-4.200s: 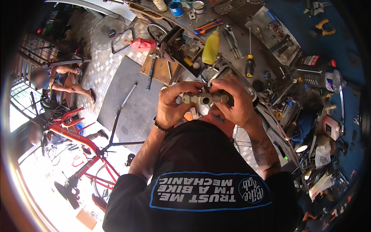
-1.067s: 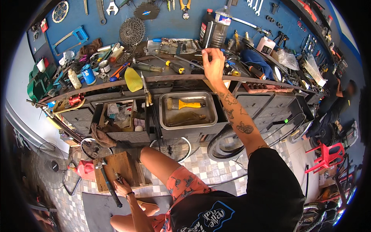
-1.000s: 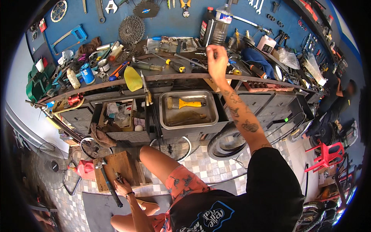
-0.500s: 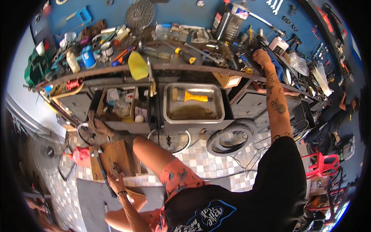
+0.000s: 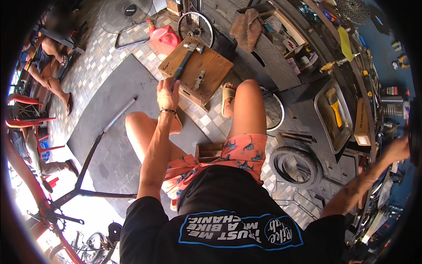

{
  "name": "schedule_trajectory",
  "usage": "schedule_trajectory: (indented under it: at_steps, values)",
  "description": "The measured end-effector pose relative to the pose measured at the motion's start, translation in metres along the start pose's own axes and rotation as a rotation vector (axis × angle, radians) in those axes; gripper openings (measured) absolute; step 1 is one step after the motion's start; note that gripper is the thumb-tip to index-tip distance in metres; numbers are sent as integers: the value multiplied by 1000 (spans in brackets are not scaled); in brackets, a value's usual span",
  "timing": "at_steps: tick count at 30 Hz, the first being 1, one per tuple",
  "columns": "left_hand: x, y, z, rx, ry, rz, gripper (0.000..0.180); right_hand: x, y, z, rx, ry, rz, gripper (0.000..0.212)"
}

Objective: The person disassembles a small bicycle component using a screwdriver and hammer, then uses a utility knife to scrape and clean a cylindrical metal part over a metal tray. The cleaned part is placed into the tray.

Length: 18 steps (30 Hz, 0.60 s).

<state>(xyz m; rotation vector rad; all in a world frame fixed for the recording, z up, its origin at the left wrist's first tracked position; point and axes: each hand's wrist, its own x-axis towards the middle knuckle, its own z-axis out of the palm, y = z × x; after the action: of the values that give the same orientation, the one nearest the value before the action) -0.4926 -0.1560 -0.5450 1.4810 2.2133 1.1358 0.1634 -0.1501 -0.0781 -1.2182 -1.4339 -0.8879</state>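
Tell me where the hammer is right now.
In the head view, the hammer lies upper centre: its head rests on the wooden block beside the red jug, and the left hand grips its handle.

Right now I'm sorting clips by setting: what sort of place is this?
Likely a bike repair workshop: a cluttered workbench, a loose tyre on the floor, and a hammer in the left hand.
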Motion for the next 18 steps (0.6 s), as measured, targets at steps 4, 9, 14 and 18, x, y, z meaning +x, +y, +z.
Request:
schedule_trajectory:
  at_steps: [4, 9, 14, 18]
  values:
    - [-11, 43, 22, -54, -181, 61, 62, -143, -221, 104, 637, -630, -33, 28]
    - [1, 51, 55, 131, -228, 156, 66, -318, -371, 235, 1327, -1128, 516, 23]
    - [-2, 34, 76, 39, -200, 53, 42, -396, -381, 290, 1335, -1118, 700, 26]
    - [-8, 35, 79, 4, -100, 79, 36, -422, -382, 298, 1400, -1033, 791, 26]
